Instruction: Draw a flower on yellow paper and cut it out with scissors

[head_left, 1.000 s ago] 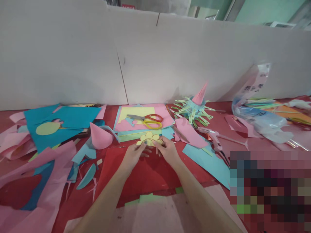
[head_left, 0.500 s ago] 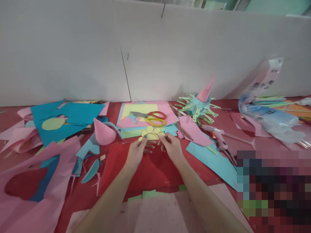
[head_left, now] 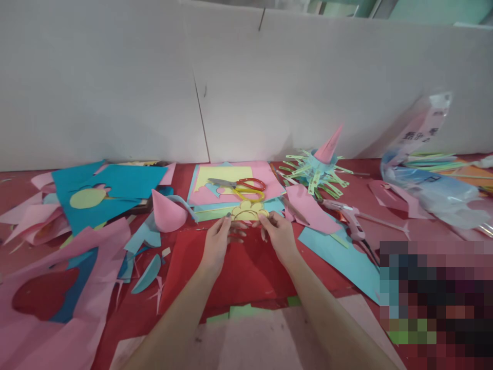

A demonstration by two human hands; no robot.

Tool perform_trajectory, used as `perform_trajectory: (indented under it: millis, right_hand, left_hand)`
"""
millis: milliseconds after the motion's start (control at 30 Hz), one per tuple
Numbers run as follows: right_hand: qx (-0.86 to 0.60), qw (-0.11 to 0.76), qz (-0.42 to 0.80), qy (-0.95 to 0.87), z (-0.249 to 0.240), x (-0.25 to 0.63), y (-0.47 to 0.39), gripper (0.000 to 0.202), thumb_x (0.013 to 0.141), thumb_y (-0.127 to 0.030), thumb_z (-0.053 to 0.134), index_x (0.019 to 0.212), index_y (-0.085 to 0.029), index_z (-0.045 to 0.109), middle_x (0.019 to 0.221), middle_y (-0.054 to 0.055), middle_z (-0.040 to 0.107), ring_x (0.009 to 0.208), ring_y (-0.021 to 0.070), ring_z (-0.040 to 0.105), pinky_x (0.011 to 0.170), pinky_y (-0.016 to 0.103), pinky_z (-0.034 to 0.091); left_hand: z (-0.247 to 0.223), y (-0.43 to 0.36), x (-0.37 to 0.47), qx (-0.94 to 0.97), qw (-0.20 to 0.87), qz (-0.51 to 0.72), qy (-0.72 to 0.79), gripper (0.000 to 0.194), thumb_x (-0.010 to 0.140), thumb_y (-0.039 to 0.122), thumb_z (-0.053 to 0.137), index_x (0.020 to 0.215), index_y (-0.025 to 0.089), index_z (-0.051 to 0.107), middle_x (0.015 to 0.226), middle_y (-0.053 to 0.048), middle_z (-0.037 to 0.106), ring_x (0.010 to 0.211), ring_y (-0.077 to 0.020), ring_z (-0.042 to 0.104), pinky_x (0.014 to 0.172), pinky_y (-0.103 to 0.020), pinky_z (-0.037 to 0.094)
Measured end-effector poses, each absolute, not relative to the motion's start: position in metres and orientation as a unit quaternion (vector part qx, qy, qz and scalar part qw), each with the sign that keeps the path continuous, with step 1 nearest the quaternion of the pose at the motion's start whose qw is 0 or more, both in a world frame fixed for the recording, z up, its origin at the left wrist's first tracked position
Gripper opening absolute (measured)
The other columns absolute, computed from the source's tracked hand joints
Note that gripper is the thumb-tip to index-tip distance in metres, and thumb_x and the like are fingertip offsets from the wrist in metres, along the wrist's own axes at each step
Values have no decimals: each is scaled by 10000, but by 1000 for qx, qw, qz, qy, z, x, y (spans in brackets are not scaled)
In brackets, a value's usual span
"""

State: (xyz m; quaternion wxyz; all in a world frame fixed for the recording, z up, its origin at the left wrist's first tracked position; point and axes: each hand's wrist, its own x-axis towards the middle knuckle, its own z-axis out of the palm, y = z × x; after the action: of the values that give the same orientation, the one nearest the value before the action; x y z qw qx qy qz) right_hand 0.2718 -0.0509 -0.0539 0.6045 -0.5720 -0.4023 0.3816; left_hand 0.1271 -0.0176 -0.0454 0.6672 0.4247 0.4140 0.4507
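Note:
Between my two hands is a yellow paper flower cutout with a dark drawn outline and rounded petals. My left hand pinches its left edge between thumb and index finger, the other fingers reaching behind. At the opposite edge, my right hand grips it the same way. Both hold it above a red paper sheet. Just beyond the flower lie scissors with one red and one yellow handle, resting on stacked pink and yellow paper.
Left of my hands stand a pink paper cone and blue scraps. To the right lie a glue gun and a blue sheet. A spiky green-and-blue paper piece, topped by a cone, stands behind. A plastic bag lies far right.
The view has shifted slightly, so everything sits a little further right. The flower looks tilted a bit differently, still between both hands.

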Motion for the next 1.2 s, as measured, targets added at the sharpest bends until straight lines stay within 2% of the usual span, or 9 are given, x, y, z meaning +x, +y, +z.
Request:
perform_trajectory:
  millis: [200, 367, 667, 967, 1200]
  right_hand:
    - [-563, 615, 397, -383, -51, 271, -51, 372, 751, -536, 581, 656, -188, 491, 690, 26, 671, 363, 63, 432, 362, 215, 354]
    - [-562, 629, 385, -374, -52, 272, -50, 384, 764, -541, 571, 642, -185, 495, 614, 19, 639, 361, 61, 418, 359, 208, 350]
    - [-552, 653, 370, -363, -53, 273, -50, 397, 732, -483, 640, 539, -182, 467, 465, -33, 522, 366, 53, 385, 369, 204, 304]
    - [-560, 630, 378, -383, -52, 272, -51, 363, 728, -464, 644, 567, -190, 468, 467, -34, 541, 367, 60, 385, 378, 206, 298]
    - [-552, 624, 380, -401, -52, 272, -51, 265, 722, -404, 654, 618, -177, 568, 490, -36, 547, 381, 56, 379, 389, 206, 294]
  left_hand:
    - [-47, -15, 127, 409, 684, 460, 391, 343, 719, 440, 607, 834, 121, 558, 842, -105, 702, 669, -186, 662, 505, -230, 474]
    - [-47, -15, 127, 422, 682, 454, 388, 386, 706, 413, 620, 952, 120, 563, 875, -110, 703, 695, -189, 668, 519, -230, 486]
    - [-46, -17, 127, 438, 677, 436, 401, 448, 720, 565, 569, 773, 120, 560, 856, -134, 698, 677, -203, 672, 482, -227, 480]
    - [-46, -12, 124, 413, 704, 430, 386, 360, 725, 471, 554, 827, 126, 534, 913, -148, 691, 777, -229, 676, 517, -235, 488]
    - [-46, -9, 123, 372, 725, 434, 385, 308, 736, 428, 537, 835, 137, 524, 879, -115, 686, 823, -248, 674, 523, -250, 510]
